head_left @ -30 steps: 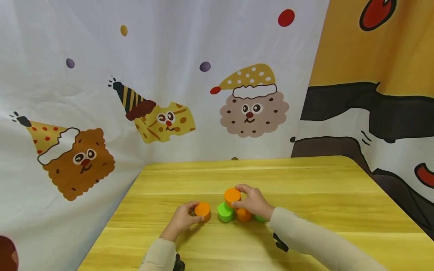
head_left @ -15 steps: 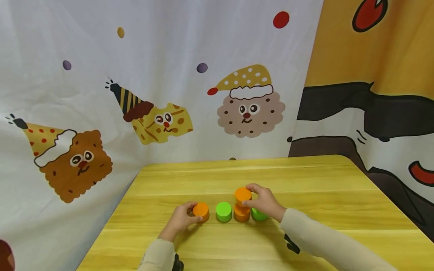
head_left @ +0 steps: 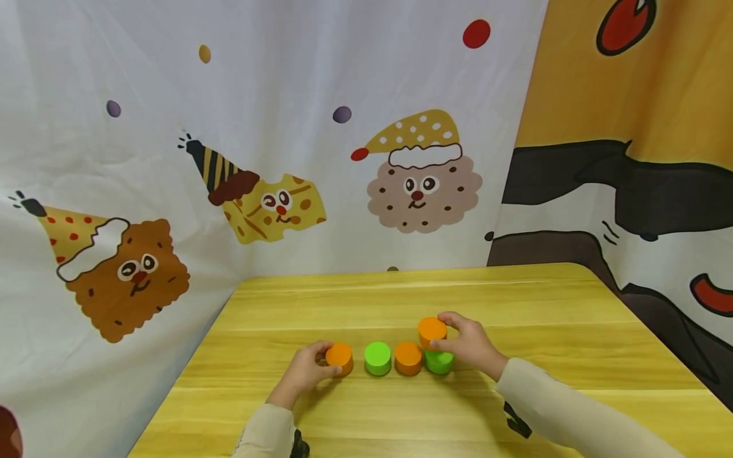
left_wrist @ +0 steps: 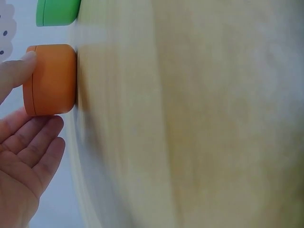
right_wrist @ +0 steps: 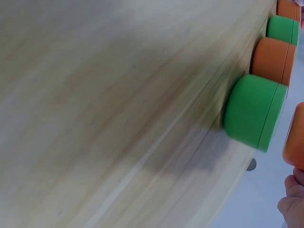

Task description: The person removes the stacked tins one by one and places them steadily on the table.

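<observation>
My left hand [head_left: 305, 374] pinches an orange round box [head_left: 340, 359] that stands on the table at the row's left end. In the left wrist view a thin seam runs round this orange box [left_wrist: 53, 80] near its top; thumb and fingers are on it. My right hand [head_left: 471, 344] holds another orange round box [head_left: 432, 333] raised above the table, over the right green round box [head_left: 439, 362]. The right wrist view shows the held orange box [right_wrist: 295, 137] apart from the green box [right_wrist: 255, 112]. Between the hands stand a green box [head_left: 378, 359] and an orange box [head_left: 408, 359].
The wood-grain table [head_left: 286, 305] spreads out around the row. Behind it hangs a white curtain [head_left: 286, 95] printed with cartoon biscuits and cheese. A yellow, black and white printed cloth [head_left: 630, 127] hangs at the right.
My right hand has carried its orange box rightward, from above the left green box, past the middle orange one, to over the right green box. The left hand stays on its box.
</observation>
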Available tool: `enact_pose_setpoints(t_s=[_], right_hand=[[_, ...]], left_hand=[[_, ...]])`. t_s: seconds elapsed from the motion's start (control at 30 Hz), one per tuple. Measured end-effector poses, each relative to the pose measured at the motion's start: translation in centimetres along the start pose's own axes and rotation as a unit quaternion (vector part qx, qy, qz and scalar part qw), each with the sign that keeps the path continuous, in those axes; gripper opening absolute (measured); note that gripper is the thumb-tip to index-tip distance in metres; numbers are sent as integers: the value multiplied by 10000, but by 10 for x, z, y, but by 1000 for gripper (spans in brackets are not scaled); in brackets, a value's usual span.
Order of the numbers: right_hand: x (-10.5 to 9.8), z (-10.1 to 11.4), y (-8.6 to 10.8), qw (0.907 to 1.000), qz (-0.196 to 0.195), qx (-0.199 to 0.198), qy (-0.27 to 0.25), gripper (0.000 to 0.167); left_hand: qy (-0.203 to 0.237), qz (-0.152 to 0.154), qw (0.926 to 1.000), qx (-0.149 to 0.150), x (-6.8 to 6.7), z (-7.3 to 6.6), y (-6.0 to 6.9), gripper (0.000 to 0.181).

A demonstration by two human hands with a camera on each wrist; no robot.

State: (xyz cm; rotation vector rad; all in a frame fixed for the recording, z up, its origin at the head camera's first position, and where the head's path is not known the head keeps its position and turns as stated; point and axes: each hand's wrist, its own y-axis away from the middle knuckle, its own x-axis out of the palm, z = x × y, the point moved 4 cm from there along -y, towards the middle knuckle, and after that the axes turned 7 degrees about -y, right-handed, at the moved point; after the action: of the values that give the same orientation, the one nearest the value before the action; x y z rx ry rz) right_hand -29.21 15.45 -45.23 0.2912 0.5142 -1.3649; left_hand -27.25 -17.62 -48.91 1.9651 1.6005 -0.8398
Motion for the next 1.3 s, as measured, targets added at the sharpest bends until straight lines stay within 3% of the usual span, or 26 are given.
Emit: enact_pose_setpoints(t_s=[0.73, 1.3], right_hand=[[-34, -19, 23, 9988, -395, -60, 280, 64], [-36, -29, 32, 9983, -457, 294, 198, 68]], left_hand=[[47, 65, 9999, -71, 0, 1, 0, 58], [-10, 58, 10000, -2, 0, 2, 0, 57]])
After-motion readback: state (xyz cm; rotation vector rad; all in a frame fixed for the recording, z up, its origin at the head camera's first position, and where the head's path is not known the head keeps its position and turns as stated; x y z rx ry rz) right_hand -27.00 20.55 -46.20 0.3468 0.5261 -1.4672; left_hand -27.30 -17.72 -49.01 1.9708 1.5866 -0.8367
